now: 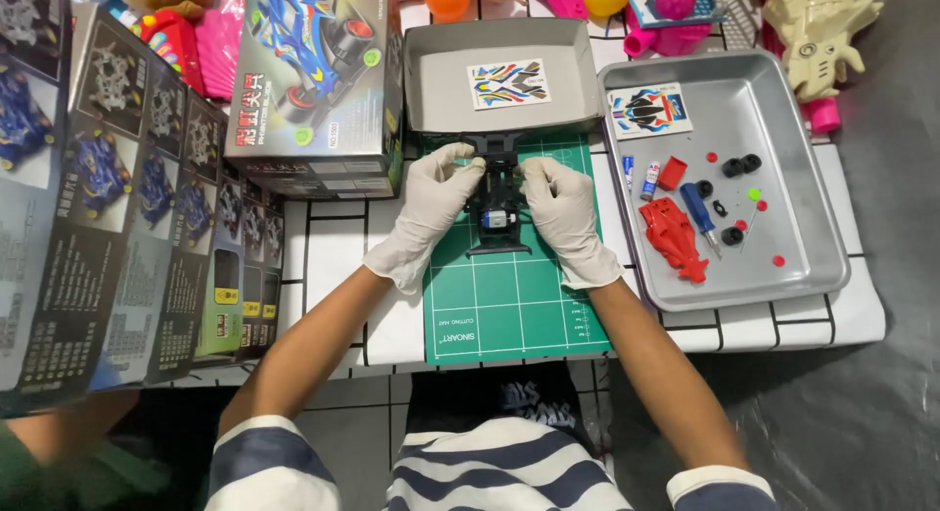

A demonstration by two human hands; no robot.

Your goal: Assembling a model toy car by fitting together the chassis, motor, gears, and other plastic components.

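A black toy car chassis [499, 203] with a small blue motor lies on a green cutting mat [514, 296]. Both my hands wear white gloves and grip the chassis by its far end. My left hand [436, 203] pinches its left side, and my right hand [560, 209] holds its right side. A metal tray [803, 247] to the right holds a red car body [674, 239], a blue screwdriver [699, 213], black wheels [741, 164], a sticker sheet [649, 111] and small red parts.
A grey box lid [431, 80] with a sticker sheet [507, 83] sits behind the mat. A toy car box [313, 80] stands at the back left. Several flat printed boxes [117, 208] cover the left. Plastic toys line the far edge.
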